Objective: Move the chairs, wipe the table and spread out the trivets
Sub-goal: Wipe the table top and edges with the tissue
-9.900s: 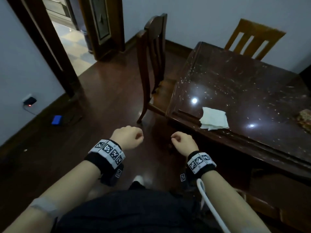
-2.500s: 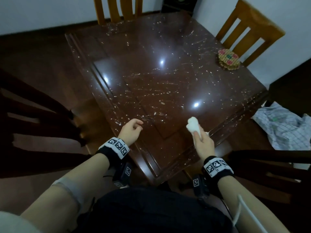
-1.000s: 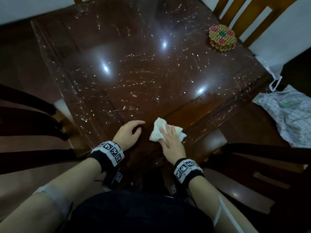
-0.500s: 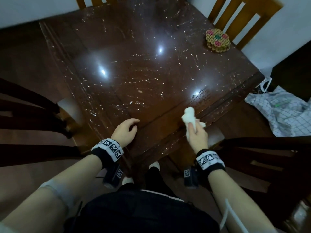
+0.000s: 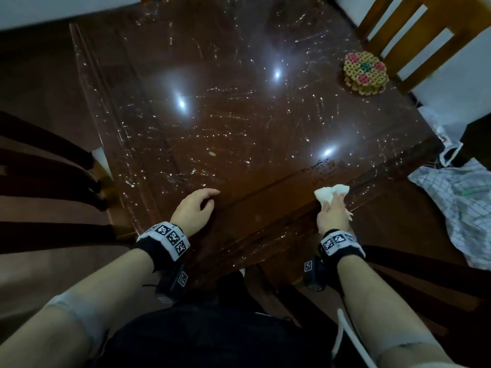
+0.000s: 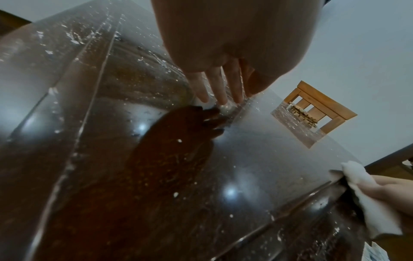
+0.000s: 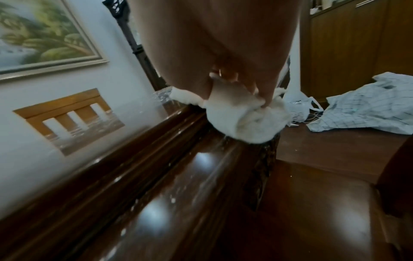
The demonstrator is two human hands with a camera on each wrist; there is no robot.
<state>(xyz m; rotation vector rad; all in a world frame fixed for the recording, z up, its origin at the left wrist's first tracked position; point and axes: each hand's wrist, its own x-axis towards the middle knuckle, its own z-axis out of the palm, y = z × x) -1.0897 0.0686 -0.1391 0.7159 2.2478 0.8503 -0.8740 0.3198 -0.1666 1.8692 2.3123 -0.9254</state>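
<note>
Here, right hand (image 5: pixel 333 215) clenched round a crumpled white cloth (image 5: pixel 330 193), pressed against the near right edge of the table (image 5: pixel 239 123). In the right wrist view, cloth (image 7: pixel 241 116) bunched under the fingers (image 7: pixel 263 91) and wrapped over the table's rim, partly hanging past it. Left hand (image 5: pixel 194 211) relaxed, holding nothing, fingertips (image 6: pixel 220 93) resting on the glossy top near the table's front corner, well apart from the cloth. Dark reflection of that hand just below the fingers in the left wrist view.

Trivets (image 5: pixel 365 73) stacked in one pile near the table's far right edge, woven from yellowish beads with pink and green patches, still unspread. Light wooden chair (image 5: pixel 425 35) just beyond the pile, against the table's far right side. Dark chair (image 5: pixel 47 176) off the table's left side, pulled away from it; another dark chair (image 5: pixel 425 274) off its near right side, seat visible below the cloth in the right wrist view. Checked fabric (image 5: pixel 462 208) heaped on the floor to the right of the table. Tabletop scratched, with several bright light reflections and a small pale crumb (image 5: pixel 212 153) near the middle.
</note>
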